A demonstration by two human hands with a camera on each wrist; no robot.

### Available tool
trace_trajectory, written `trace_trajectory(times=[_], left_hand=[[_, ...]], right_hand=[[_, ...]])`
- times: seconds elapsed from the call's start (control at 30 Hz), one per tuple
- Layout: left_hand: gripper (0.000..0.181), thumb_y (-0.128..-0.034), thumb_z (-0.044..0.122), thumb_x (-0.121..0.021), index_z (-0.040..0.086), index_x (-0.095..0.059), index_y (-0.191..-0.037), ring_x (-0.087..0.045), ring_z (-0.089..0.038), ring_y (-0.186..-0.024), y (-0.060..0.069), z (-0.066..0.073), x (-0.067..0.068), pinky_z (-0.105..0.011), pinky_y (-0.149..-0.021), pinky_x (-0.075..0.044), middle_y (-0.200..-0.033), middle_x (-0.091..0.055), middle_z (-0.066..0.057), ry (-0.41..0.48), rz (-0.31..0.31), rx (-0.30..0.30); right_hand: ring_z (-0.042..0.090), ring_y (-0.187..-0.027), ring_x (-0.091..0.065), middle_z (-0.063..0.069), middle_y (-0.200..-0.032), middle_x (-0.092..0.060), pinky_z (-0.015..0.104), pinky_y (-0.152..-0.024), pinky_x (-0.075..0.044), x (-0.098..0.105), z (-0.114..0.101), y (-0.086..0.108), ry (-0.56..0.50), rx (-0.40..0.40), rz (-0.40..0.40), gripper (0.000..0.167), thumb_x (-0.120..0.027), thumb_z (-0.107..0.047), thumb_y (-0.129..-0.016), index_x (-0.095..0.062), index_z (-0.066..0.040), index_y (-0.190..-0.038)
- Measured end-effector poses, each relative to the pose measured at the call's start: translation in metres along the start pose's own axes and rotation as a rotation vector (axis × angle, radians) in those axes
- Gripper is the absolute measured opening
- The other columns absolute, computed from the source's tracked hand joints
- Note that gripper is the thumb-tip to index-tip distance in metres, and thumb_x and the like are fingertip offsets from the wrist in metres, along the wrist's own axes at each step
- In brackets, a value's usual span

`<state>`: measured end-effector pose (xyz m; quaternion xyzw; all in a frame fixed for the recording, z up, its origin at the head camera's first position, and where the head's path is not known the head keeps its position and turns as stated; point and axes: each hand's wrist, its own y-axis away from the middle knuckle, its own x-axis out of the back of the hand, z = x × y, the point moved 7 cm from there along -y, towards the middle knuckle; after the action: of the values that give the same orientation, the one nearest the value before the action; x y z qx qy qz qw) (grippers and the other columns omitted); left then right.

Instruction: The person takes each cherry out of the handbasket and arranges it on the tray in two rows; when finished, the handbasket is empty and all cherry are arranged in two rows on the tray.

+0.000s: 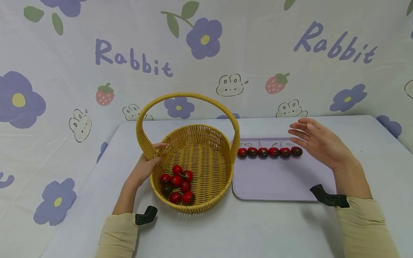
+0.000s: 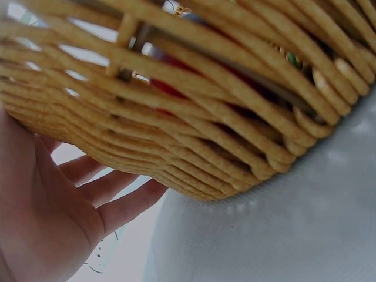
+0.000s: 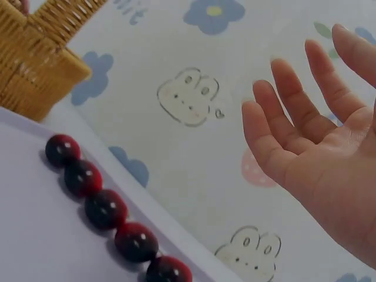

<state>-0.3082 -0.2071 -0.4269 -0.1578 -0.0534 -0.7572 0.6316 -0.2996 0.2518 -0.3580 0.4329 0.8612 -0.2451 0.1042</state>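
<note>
A yellow woven basket (image 1: 206, 206) with a tall handle holds several red and dark cherries (image 1: 176, 180) at its near left. My left hand (image 1: 145, 166) grips its left side, thumb at the rim by the handle's base; in the left wrist view, fingers of the left hand (image 2: 76, 205) lie along the outside of the weave (image 2: 176, 141). Several cherries (image 1: 263, 153) stand in a row along the back of a lilac tray (image 1: 274, 182). My right hand (image 1: 322, 145) hovers over the tray's back right, fingers spread and loosely bent, holding nothing; the right wrist view shows the right hand (image 3: 329, 141) apart from the row (image 3: 106, 209).
The tray's left edge lies against or just beneath the basket's right side; the frames do not tell which. A white table (image 1: 226, 236) carries both. Behind it hangs a cloth (image 1: 258, 43) printed with flowers, rabbits and strawberries. Black wrist devices (image 1: 146, 215) sit by both sleeves.
</note>
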Motion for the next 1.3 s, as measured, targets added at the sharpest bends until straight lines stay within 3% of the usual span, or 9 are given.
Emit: trace_trajectory(times=[0.17,0.43,0.73,1.0,1.3], left_hand=[[0.044,-0.0908,-0.003,-0.043,0.001,-0.046,-0.135,-0.035,-0.039,-0.131,0.000,0.000,0.000,-0.060,-0.100,-0.031,-0.142,-0.039,-0.018,0.000,0.000,-0.002],[0.044,-0.0908,-0.002,-0.043,0.001,-0.047,-0.134,-0.036,-0.039,-0.131,0.001,0.000,0.001,-0.059,-0.100,-0.032,-0.142,-0.039,-0.018,-0.004,0.002,0.008],[0.044,-0.0909,-0.002,-0.043,0.001,-0.047,-0.135,-0.037,-0.040,-0.130,0.000,-0.001,0.000,-0.060,-0.100,-0.032,-0.143,-0.038,-0.019,-0.004,-0.001,0.016],[0.044,-0.0911,-0.002,-0.043,0.001,-0.046,-0.135,-0.038,-0.040,-0.129,0.002,-0.001,0.001,-0.059,-0.099,-0.032,-0.143,-0.038,-0.019,0.001,0.002,0.018],[0.044,-0.0910,-0.002,-0.043,0.002,-0.047,-0.134,-0.034,-0.038,-0.132,0.001,-0.001,0.001,-0.060,-0.100,-0.031,-0.142,-0.039,-0.017,-0.001,0.002,0.005]], right_hand=[[0.025,-0.121,-0.045,0.011,-0.126,-0.050,0.035,-0.101,-0.038,-0.029,-0.002,-0.007,0.089,0.044,-0.134,0.041,-0.021,0.005,-0.101,-0.052,-0.004,-0.126],[0.024,-0.120,-0.046,0.009,-0.126,-0.050,0.034,-0.100,-0.039,-0.064,0.012,-0.019,0.282,0.001,-0.193,0.039,-0.027,0.005,-0.099,-0.054,-0.005,-0.124],[0.030,-0.120,-0.047,0.014,-0.125,-0.051,0.039,-0.102,-0.037,-0.102,0.031,-0.026,0.328,-0.035,-0.332,0.033,-0.034,0.005,-0.097,-0.051,0.000,-0.126],[0.038,-0.117,-0.046,0.026,-0.124,-0.050,0.045,-0.099,-0.039,-0.128,0.055,-0.033,0.462,-0.162,-0.390,0.027,-0.045,-0.002,-0.098,-0.052,0.003,-0.124],[0.035,-0.119,-0.047,0.014,-0.126,-0.053,0.041,-0.099,-0.039,-0.151,0.086,-0.043,0.587,-0.366,-0.431,0.032,-0.052,-0.014,-0.098,-0.053,-0.004,-0.128]])
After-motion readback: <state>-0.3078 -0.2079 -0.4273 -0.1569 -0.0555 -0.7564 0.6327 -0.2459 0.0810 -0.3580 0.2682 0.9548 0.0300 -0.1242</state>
